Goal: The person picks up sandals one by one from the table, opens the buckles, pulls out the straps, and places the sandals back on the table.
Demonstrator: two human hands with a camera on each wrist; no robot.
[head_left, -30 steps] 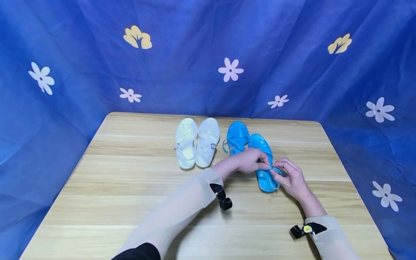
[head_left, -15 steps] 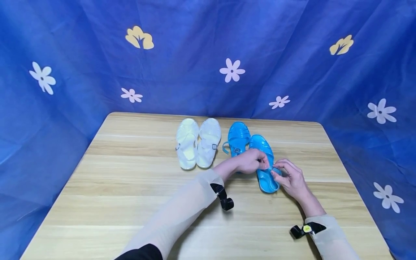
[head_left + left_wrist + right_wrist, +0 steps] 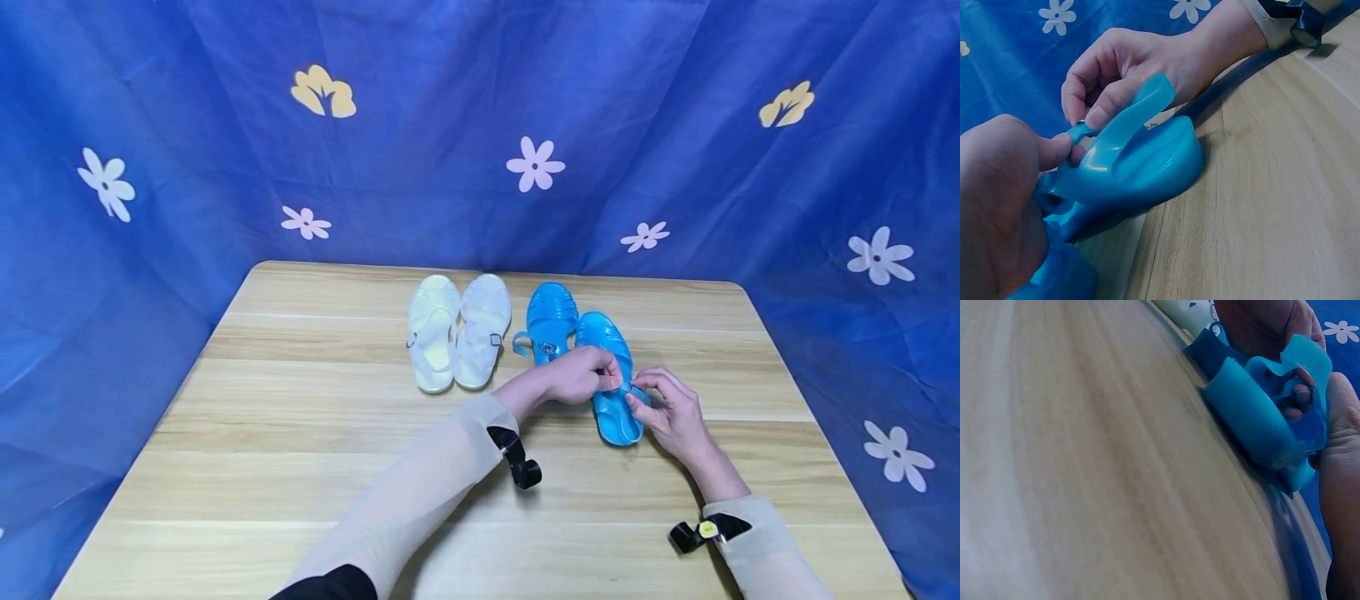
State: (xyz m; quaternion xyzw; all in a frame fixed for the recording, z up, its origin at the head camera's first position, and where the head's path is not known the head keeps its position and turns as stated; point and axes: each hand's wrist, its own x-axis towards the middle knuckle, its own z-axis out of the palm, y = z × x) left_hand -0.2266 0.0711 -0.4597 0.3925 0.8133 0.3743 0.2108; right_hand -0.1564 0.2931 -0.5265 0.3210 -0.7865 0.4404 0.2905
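A glossy blue jelly sandal [image 3: 618, 423], the right one of its pair, lies toe away on the table. My left hand [image 3: 579, 372] reaches over from the left and pinches the ankle strap between thumb and fingers. From the right side, my right hand [image 3: 672, 410] pinches the same strap near its small buckle. In the left wrist view the fingertips of both hands meet at the strap [image 3: 1105, 150], which arches above the sandal's heel [image 3: 1175, 156]. The fingers partly cover the buckle. The other blue sandal [image 3: 551, 312] lies just left, partly behind my left hand, its strap loose at the side.
Two whitish sandals, one on the left [image 3: 432, 350] and one on the right [image 3: 483, 312], lie side by side, left of the blue pair. They stand near the far edge of the wooden table [image 3: 300, 467]. A blue flowered curtain [image 3: 420, 150] surrounds the back and sides.
Both hands stay at the strap of the right blue sandal, with only slight finger movement. More of the left blue sandal shows past my left hand, including its round ornament.
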